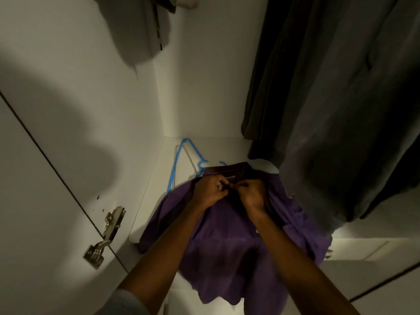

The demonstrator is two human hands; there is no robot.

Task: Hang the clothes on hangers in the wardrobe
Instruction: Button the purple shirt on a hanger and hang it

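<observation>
A purple shirt (227, 246) lies spread on the white wardrobe shelf (159, 178), its collar toward the back. My left hand (210, 189) and my right hand (252, 193) meet just below the collar, each pinching the shirt's front edge at the top; what lies between the fingers is too dark to tell. A blue hanger (179, 162) and a thin wire hanger (189, 160) lie on the shelf behind the shirt, partly under its collar.
Dark grey clothes (329, 98) hang at the right, reaching down close to the shirt. Another grey garment (141, 26) hangs at the top left. The wardrobe door with a metal hinge (103, 237) stands open at the left.
</observation>
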